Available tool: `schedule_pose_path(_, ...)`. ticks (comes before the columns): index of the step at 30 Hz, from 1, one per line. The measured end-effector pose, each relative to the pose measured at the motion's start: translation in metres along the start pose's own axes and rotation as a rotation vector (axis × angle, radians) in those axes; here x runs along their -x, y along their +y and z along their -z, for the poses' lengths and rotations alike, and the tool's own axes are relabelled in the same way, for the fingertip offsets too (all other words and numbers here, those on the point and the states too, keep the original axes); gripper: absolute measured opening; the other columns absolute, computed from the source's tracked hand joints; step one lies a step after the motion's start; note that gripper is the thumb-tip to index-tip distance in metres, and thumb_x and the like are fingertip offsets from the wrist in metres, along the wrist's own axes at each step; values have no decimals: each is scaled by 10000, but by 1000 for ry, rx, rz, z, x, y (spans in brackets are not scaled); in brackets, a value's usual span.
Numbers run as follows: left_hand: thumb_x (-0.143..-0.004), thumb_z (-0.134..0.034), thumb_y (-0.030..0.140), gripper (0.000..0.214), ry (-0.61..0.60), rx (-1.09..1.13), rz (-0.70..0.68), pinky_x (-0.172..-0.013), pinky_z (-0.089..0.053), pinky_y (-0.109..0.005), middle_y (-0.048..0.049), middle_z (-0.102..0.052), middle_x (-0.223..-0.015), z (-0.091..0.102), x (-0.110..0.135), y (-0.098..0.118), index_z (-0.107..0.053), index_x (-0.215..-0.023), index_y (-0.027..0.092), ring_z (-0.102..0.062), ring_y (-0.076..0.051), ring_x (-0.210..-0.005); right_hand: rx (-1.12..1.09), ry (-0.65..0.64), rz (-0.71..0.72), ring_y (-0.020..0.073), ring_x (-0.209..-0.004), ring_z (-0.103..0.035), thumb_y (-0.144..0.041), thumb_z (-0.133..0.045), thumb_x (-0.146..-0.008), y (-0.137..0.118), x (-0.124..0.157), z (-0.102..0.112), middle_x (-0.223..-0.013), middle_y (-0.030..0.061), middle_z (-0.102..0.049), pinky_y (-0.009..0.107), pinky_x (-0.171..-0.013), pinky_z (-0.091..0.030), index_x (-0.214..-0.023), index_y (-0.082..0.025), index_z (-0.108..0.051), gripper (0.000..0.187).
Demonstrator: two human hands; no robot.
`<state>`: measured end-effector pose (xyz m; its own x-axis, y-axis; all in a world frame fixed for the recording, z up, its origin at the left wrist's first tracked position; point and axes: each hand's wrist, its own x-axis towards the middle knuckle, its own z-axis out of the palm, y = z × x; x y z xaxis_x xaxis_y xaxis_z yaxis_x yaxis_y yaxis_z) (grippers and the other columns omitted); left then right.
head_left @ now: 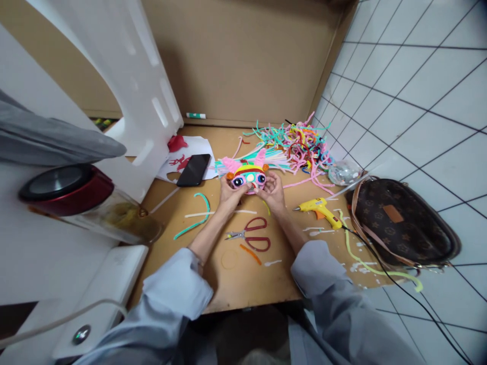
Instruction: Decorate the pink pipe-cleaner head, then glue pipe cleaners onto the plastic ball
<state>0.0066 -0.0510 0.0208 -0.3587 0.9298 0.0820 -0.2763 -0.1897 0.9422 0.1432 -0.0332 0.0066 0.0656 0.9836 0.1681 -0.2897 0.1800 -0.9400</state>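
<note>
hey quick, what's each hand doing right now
Left hand: closed, holding the craft face by its left side.
Right hand: closed, holding the same face by its right side.

Craft face [250,171]: pink, yellow, 2 blue-black eyes. Glue gun [324,211]: yellow, orange trigger. Handbag [413,230]: brown, tan motifs.

Upper garment: plain grey-blue, long-sleeved. Left sleeve [152,309] is turned back to the forearm in a wide, loose cuff [178,279], creased and standing away from the arm. Right sleeve [342,299] is likewise turned back, its folds deeper and darker lower down. A grey-blue front panel [299,337] shows beside the lap. Clothing at the lap [249,332] is dark; shadow obscures its type. Left hand [229,196] and right hand [274,191]: bare.
</note>
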Motion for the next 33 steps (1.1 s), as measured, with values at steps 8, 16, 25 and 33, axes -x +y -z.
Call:
schedule_pose_path(8, -459, -874, 382, 719, -13, -17, -15, -788, -497, -271, 0, -581, -972, 0, 0, -2, -426, -1002, 235, -613, -160, -880, -6, -6, -2, 169, -953, -629, -347, -923, -445, 2, 0, 0, -1044, -5, -567, 351, -908, -543, -1173, -286, -464, 863)
schedule_pose_path(16, -409, -921, 386, 784, -15, 26, 3, -854, -507, -288, -14, -587, -1029, 4, -4, -3, -440, -1009, 231, -628, -170, -954, -36, 8, -40, 165, -928, -636, -289, -939, -392, -2, 1, 0, -1011, -22, -576, 352, -908, -549, -1176, -289, -462, 918)
schedule_pose_path(25, -452, -939, 436, 754, -138, 72, 18, -933, -518, -322, -30, -643, -1075, 12, -8, -5, -514, -1044, 241, -653, -191, -1019, -13, -30, -57, 222, -1057, -616, -257, -919, -374, -7, -1, 15, -1126, 34, -603, 419, -976, -535, -1158, -286, -514, 883)
schedule_pose_path(33, -568, -874, 572, 606, -122, 163, 4, -1001, -508, -358, -42, -682, -1074, 14, -12, -12, -590, -982, 234, -677, -187, -1014, -5, -30, -67, 215, -1031, -621, -249, -910, -392, -13, -1, 18, -1081, 26, -619, 429, -1009, -515, -1126, -279, -531, 828)
